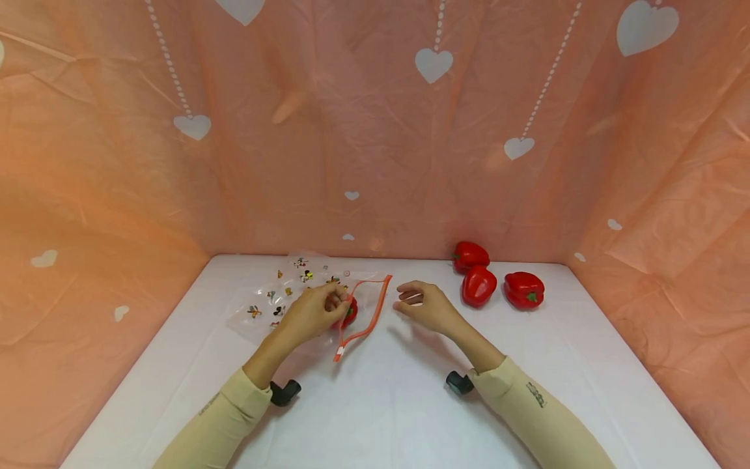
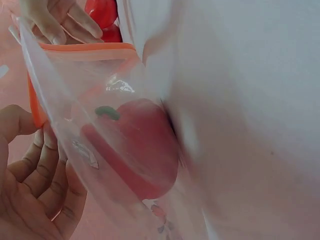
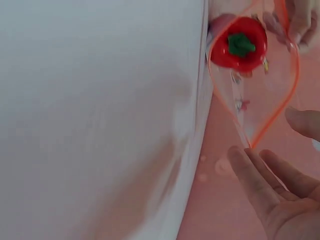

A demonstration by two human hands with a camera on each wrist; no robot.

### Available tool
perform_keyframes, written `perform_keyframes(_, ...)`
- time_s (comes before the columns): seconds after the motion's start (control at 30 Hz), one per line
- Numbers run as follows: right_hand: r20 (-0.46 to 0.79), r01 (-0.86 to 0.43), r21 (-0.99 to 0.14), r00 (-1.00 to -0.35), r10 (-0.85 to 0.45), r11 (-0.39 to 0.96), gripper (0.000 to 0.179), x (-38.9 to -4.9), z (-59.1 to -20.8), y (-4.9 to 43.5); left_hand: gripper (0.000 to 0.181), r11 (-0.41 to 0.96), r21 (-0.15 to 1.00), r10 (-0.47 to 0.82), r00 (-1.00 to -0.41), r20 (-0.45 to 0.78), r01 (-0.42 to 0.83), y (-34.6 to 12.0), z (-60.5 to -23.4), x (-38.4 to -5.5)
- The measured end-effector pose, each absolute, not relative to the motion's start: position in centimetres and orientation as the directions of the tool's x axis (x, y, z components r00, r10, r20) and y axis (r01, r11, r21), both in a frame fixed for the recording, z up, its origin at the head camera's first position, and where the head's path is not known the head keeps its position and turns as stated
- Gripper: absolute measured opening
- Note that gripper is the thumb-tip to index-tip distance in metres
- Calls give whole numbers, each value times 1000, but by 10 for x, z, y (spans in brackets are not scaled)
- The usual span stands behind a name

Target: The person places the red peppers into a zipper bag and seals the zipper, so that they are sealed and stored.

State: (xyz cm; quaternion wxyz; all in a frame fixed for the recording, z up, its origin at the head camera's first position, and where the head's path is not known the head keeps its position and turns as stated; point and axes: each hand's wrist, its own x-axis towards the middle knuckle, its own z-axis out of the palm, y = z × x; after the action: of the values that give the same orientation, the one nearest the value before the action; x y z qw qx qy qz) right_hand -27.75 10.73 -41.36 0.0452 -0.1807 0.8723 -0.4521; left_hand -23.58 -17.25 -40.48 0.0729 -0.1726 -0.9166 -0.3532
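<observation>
Left hand (image 1: pixel 316 309): thumb and fingers close together, pinching the orange zip rim (image 2: pixel 34 107) of a clear zip bag (image 1: pixel 258 319) at the 9 o'clock side of its mouth. Right hand (image 1: pixel 426 307): fingers loosely bent and spaced apart, thumb free, holding nothing; it is at 3 o'clock from the bag's mouth, near the rim but apart from it in the head view.

The bag lies on its side, printed with small cartoon figures, its mouth parted and facing 3 o'clock. A white slider (image 1: pixel 340 351) sits at about 7 o'clock on the mouth. One red bell pepper (image 3: pixel 218 52) is inside, just within the mouth, its green stem (image 3: pixel 241 45) towards the mouth. In the head view the left hand partly covers it.

Three loose red bell peppers stand on the right. Taken from the right hand, the rear pepper (image 1: pixel 471 256) is between 1 and 2 o'clock, the middle pepper (image 1: pixel 478 287) between 2 and 3, and the outer pepper (image 1: pixel 521 288) near 3. The first two overlap in view; contact cannot be confirmed. The outer one stands apart.

Surface: white-covered table (image 1: pixel 375 417). At 12 o'clock, a peach sheet (image 1: pixel 375 150) with white hearts.
</observation>
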Motion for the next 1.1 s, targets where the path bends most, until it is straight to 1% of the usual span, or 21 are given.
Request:
perform_keyframes(0.33, 103, -284, -774, -938, -330, 566, 44, -277, -409, 140, 8, 726, 602, 236, -943, 235, 332, -174, -405, -237)
perform_keyframes(0.53, 111, -305, -738, -935, -337, 602, 48, -278, -410, 160, 8, 727, 595, 248, -939, 237, 342, -174, -404, -237)
perform_keyframes(0.8, 203, -414, -685, -899, -389, 600, 47, -283, -406, 196, 7, 730, 579, 264, -931, 250, 363, -177, -404, -237)
perform_keyframes(1.03, 239, -432, -605, -900, -365, 669, 49, -289, -400, 223, 7, 730, 575, 262, -928, 264, 369, -177, -405, -238)
perform_keyframes(1.1, 259, -452, -576, -891, -372, 682, 49, -292, -398, 229, 7, 729, 576, 262, -928, 264, 370, -176, -405, -238)
